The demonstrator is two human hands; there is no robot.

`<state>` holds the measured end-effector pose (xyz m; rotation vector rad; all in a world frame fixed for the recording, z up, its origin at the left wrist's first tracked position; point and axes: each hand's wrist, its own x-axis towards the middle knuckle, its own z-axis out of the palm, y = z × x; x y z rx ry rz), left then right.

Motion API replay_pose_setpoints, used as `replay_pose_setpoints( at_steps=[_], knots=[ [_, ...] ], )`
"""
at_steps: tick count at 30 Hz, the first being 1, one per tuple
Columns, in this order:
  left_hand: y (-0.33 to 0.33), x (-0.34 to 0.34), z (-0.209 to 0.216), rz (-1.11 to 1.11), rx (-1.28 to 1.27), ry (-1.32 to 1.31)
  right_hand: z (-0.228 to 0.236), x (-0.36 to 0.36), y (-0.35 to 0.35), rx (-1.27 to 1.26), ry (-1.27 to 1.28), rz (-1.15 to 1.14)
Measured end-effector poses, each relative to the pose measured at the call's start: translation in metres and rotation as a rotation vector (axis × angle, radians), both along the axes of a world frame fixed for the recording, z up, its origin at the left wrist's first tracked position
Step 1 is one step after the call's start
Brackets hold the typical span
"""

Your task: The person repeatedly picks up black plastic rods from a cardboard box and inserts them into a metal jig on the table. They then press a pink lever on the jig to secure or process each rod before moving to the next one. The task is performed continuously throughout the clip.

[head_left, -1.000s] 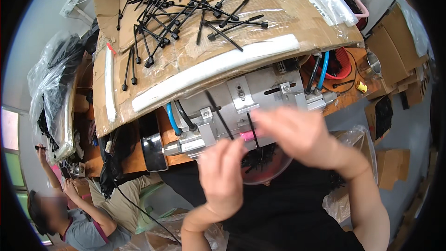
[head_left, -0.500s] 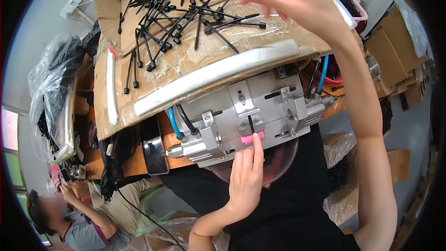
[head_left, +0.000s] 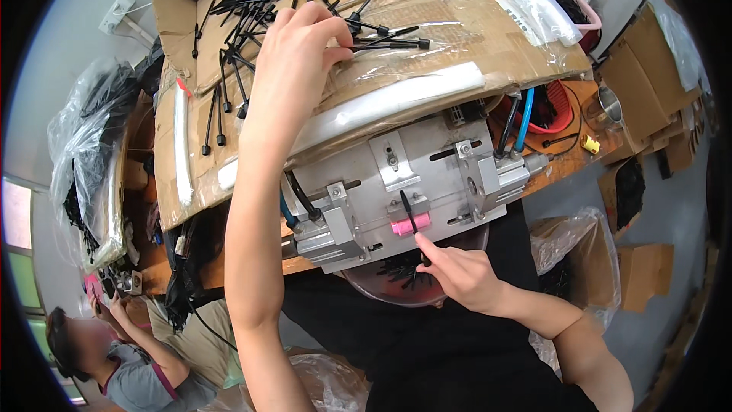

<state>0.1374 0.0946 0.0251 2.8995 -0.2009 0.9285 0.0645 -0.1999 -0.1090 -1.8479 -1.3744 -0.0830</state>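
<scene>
Head view: my left hand (head_left: 293,61) pinches a black cable tie (head_left: 385,44); my right hand (head_left: 457,275), forefinger out and holding nothing, touches the tie (head_left: 410,212) in the metal jig (head_left: 427,175)

**Both hands out, one high, one low**

The left hand (head_left: 301,53) reaches far up toward 12 o'clock, forearm long and straight, fingers curled downward with the tips pinched together. The right hand (head_left: 461,275) sits low toward 5 o'clock, forefinger stretched toward 11 o'clock, other fingers folded.

Left hand (head_left: 301,53) pinching black ties (head_left: 381,34); right hand (head_left: 457,275) at pink block (head_left: 410,226).
</scene>
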Motion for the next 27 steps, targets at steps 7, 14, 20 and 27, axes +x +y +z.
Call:
replay_pose_setpoints(
  at_steps=[7,14,20,27],
  knots=[
    [-0.014,-0.053,0.012,0.119,-0.313,0.221,0.004,0.001,0.006,-0.007,0.035,-0.008],
    [0.005,-0.087,0.018,-0.006,-0.449,0.426,0.003,-0.005,0.001,0.047,-0.023,-0.072],
    [0.005,-0.101,0.021,-0.026,-0.418,0.372,0.006,-0.005,0.006,-0.063,-0.036,-0.035],
    [-0.081,-0.134,-0.020,0.158,-0.358,0.106,0.011,0.002,0.001,-0.119,-0.059,-0.091]
  ],
)
